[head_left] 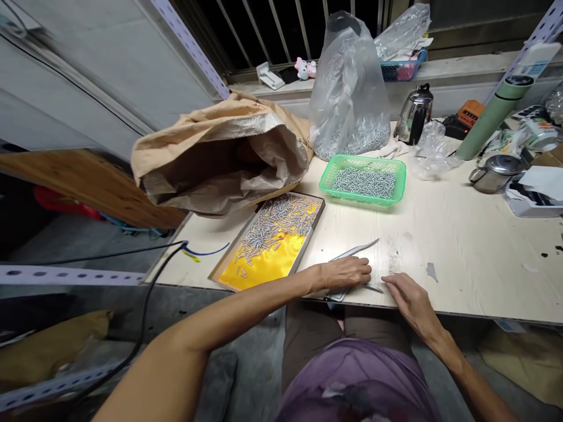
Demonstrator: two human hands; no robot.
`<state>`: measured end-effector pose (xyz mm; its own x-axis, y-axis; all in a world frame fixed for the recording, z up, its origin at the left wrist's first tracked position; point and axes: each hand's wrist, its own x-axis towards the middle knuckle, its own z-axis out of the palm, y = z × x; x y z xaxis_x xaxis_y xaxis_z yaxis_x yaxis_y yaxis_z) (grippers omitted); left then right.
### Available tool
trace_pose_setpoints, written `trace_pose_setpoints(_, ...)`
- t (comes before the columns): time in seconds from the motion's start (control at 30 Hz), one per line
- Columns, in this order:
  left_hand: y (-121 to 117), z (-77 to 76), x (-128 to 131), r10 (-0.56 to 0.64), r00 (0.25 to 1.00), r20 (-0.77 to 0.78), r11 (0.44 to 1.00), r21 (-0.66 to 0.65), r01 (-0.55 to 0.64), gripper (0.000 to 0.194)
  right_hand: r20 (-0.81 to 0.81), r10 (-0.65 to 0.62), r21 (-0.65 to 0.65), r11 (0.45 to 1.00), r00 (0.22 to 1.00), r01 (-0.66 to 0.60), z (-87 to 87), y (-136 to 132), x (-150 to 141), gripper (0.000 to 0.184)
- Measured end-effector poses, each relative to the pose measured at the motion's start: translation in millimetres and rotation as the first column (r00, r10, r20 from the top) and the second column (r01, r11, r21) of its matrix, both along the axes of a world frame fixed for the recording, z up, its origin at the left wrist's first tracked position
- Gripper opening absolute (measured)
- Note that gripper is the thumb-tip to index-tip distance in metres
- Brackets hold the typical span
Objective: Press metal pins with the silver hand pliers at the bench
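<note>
My left hand point(348, 273) rests near the table's front edge with its fingers curled. A thin curved metal strip point(358, 249) sticks out beyond it, and a pointed grey piece point(373, 288) shows by its fingertips; what lies under the palm is hidden. Just to the right, my right hand point(410, 300) has thumb and fingers pressed together at the tips, and anything between them is too small to make out. Left of the hands, a shallow tray point(303, 258) lined with yellow cloth holds many small metal pins point(281, 220). Behind them, a green plastic basket point(402, 181) contains similar pins.
A large open paper sack point(220, 158) lies behind the tray. Beside it stands a clear plastic bag point(349, 94) with metal parts in its bottom. Along the back right are a kettle point(414, 114), a green flask point(495, 117) and a metal cup point(495, 174). A black cable point(147, 299) hangs at left.
</note>
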<state>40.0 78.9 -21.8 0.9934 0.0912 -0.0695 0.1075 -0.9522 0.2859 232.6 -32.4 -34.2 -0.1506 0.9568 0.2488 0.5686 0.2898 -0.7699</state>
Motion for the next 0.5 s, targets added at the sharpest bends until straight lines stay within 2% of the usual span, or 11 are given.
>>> trace_pose_setpoints(0.07,1,0.6,1,0.051,0.998,0.021,0.997,-0.057,-0.050,0.018,-0.005,0.014,0.022,1.000,1.000,-0.014,0.5,0,-3,0.018)
trace_pose_setpoints(0.13,-1,3.8,-2,0.189,0.981,0.050,0.974,-0.133,-0.181,0.017,0.000,0.026,0.043,0.999,1.000,-0.026,1.3,0,-6,0.017)
trace_pose_setpoints(0.17,-2,6.2,-6,0.301,0.950,0.077,0.941,-0.186,-0.283,0.015,0.005,0.033,0.049,0.998,0.999,-0.033,1.7,1,-8,0.017)
trace_pose_setpoints(0.2,-5,8.9,-11,0.435,0.895,0.099,0.880,-0.255,-0.400,0.013,0.012,0.040,0.051,0.998,0.999,-0.041,1.9,1,-9,0.017)
trace_pose_setpoints(0.23,-8,11.6,-17,0.571,0.815,0.099,0.789,-0.340,-0.512,0.013,0.018,0.050,0.053,0.997,0.999,-0.050,1.9,2,-10,0.017)
trace_pose_setpoints(0.27,-12,14.0,-24,0.693,0.718,0.066,0.668,-0.433,-0.605,0.014,0.025,0.060,0.058,0.996,0.998,-0.061,1.6,3,-11,0.017)
trace_pose_setpoints(0.33,-23,16.9,-40,0.849,0.519,-0.098,0.364,-0.602,-0.710,0.016,0.044,0.079,0.074,0.994,0.996,-0.082,0.7,5,-13,0.017)
trace_pose_setpoints(0.4,-34,16.6,-54,0.875,0.376,-0.306,0.059,-0.702,-0.710,0.019,0.071,0.097,0.087,0.991,0.993,-0.103,-0.4,7,-16,0.018)
trace_pose_setpoints(0.43,-39,15.2,-60,0.860,0.328,-0.391,-0.067,-0.723,-0.688,0.022,0.085,0.106,0.090,0.989,0.991,-0.114,-0.8,8,-17,0.018)
trace_pose_setpoints(0.47,-44,13.1,-64,0.840,0.294,-0.457,-0.164,-0.729,-0.664,0.026,0.098,0.115,0.092,0.988,0.988,-0.124,-0.9,9,-19,0.018)
trace_pose_setpoints(0.5,-48,10.6,-68,0.820,0.272,-0.503,-0.232,-0.727,-0.646,0.029,0.111,0.124,0.091,0.987,0.986,-0.135,-0.9,10,-21,0.019)
